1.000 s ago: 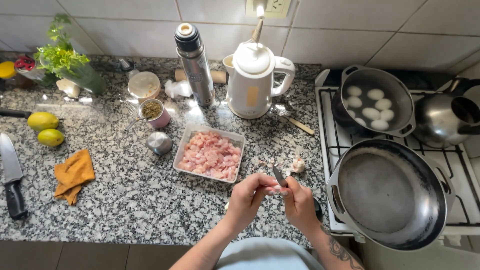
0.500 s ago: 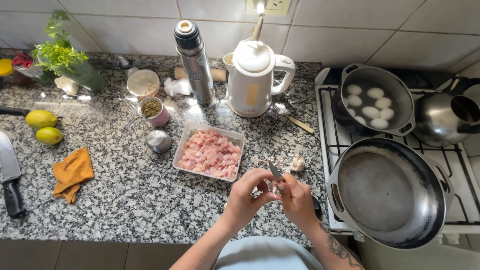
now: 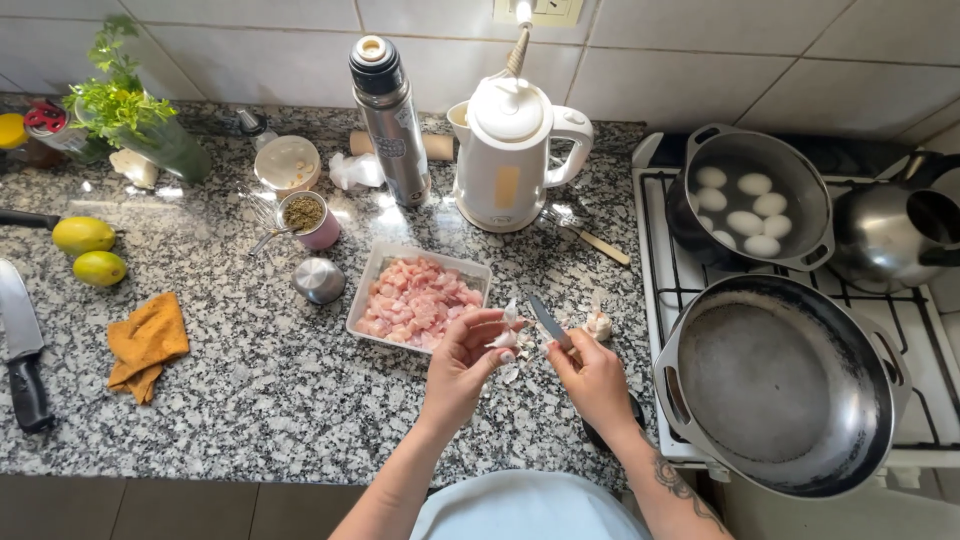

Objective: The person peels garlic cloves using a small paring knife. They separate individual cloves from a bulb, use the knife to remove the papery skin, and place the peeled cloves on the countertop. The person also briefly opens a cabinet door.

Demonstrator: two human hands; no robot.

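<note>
**Garlic clove and knife in hand, granite counter beside stove**

Left hand (image 3: 468, 362): fingers curled narrow, pinching a small white garlic clove (image 3: 503, 338) at the fingertips, held above the counter (image 3: 260, 390), just right of the white dish of diced raw meat (image 3: 418, 296).

Right hand (image 3: 596, 378): fingers closed around the handle of a small knife (image 3: 549, 322); blade points up and left toward the clove. Whether the blade touches the clove cannot be told.

On the counter near the hands: loose garlic skins and a part head of garlic (image 3: 598, 324), just beside the knife hand.

Stove, right: large empty pan (image 3: 780, 385) near the right wrist; behind it a pot of eggs (image 3: 752, 205).

Behind the dish: white kettle (image 3: 512, 152), steel flask (image 3: 388, 118), pink cup of dried herbs (image 3: 308, 218). Far left: two lemons (image 3: 90, 250), orange cloth (image 3: 146, 342), large knife (image 3: 22, 350).
</note>
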